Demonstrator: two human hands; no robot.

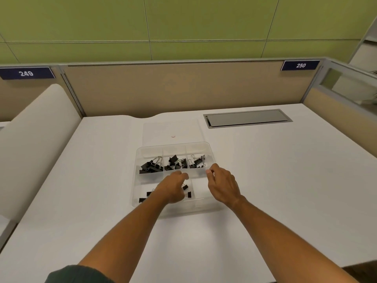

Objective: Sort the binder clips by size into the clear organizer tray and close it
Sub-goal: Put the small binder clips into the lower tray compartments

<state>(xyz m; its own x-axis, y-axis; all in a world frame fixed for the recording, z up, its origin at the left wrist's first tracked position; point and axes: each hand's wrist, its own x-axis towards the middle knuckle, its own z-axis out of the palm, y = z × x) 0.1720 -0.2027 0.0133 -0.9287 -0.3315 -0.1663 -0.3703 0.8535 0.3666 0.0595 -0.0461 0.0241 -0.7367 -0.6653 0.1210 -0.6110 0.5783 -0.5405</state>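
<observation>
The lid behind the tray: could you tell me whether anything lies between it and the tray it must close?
Nothing on the desk separates the lid from the tray, but both hands, left and right, are over its compartments.
</observation>
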